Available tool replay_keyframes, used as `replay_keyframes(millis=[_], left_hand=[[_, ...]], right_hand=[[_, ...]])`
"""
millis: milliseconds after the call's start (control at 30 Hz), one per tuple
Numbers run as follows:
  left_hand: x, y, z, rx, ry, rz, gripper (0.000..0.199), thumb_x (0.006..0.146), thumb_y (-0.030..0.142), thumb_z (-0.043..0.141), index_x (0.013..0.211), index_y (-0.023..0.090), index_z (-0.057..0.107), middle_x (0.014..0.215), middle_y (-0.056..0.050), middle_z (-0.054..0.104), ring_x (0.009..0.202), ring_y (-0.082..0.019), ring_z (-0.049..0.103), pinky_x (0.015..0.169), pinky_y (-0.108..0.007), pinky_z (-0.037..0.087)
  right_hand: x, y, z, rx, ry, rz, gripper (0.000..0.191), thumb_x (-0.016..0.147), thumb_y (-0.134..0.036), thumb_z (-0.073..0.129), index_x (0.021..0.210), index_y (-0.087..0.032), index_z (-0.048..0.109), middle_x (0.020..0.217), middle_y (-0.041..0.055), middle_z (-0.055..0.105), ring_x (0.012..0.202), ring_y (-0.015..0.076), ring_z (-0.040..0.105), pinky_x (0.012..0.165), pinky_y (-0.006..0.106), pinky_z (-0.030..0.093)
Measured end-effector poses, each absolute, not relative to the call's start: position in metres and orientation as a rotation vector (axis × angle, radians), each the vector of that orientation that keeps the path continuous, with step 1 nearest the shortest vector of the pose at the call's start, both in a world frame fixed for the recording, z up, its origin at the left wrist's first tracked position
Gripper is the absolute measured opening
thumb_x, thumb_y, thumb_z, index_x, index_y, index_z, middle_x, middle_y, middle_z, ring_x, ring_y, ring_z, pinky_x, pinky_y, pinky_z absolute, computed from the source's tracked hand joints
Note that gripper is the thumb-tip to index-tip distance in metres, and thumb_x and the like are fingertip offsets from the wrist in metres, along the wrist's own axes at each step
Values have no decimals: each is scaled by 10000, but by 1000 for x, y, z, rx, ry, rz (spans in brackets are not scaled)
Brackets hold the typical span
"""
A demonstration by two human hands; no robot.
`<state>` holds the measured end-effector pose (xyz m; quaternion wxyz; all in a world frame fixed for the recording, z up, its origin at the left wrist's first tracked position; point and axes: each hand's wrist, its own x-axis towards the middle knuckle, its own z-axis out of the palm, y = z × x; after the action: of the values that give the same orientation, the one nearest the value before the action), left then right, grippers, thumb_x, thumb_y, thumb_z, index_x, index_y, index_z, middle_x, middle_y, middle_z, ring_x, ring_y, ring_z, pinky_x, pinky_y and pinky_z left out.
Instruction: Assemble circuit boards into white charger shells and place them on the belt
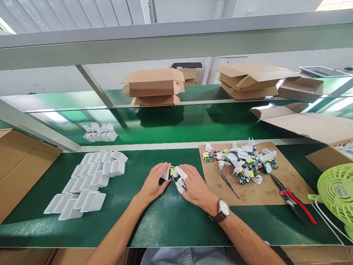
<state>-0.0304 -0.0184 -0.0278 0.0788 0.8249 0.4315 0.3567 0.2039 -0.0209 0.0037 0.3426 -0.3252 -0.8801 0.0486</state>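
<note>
Over the front middle of the green bench, my left hand (153, 183) is closed around a white plastic adapter case (165, 174). Facing it, my right hand (199, 190) grips a small circuit board (173, 172) with a yellow component. The board sits at the mouth of the case; how far it reaches inside is hidden. White coverings wrap some right fingertips. To the left stand rows of white open cases (86, 173). On the right, a brown board (217, 193) carries a heap of circuit boards with white plug parts (245, 162).
Tweezers (228, 183) and red-handled pliers (292, 200) lie at the right. A green fan (338, 191) stands at the right edge. Small white parts (100, 132) sit farther back. Cardboard boxes (154, 86) rest on the shelf, and another box (24, 165) stands far left.
</note>
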Motion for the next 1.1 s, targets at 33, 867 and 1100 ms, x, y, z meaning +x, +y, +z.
replay_keyframes(millis=[33, 867, 1100], left_hand=[[-30, -18, -28, 2471, 1290, 1065, 620, 971, 225, 586, 1542, 268, 347, 1404, -112, 620, 1303, -289, 589, 1106, -514, 515], [-19, -25, -22, 1661, 1117, 1143, 579, 1045, 371, 465, 1574, 262, 259, 1516, -133, 550, 1359, -232, 582, 1141, -481, 492], [-23, -27, -21, 1761, 1135, 1136, 710, 1012, 350, 547, 1607, 272, 168, 1561, -145, 492, 1424, -253, 514, 1190, -523, 426]], right_hand=[[204, -21, 4, -844, -2286, 130, 590, 817, -40, 510, 1403, -87, 465, 1307, 225, 604, 1273, 342, 526, 1021, 574, 520], [197, 7, -16, -704, -2333, 341, 361, 972, -152, 577, 1322, -230, 610, 1340, 143, 637, 1205, 240, 666, 995, 415, 598], [195, 3, -19, -758, -2168, 334, 398, 976, -155, 580, 1353, -278, 602, 1248, 102, 683, 1111, 215, 708, 920, 351, 633]])
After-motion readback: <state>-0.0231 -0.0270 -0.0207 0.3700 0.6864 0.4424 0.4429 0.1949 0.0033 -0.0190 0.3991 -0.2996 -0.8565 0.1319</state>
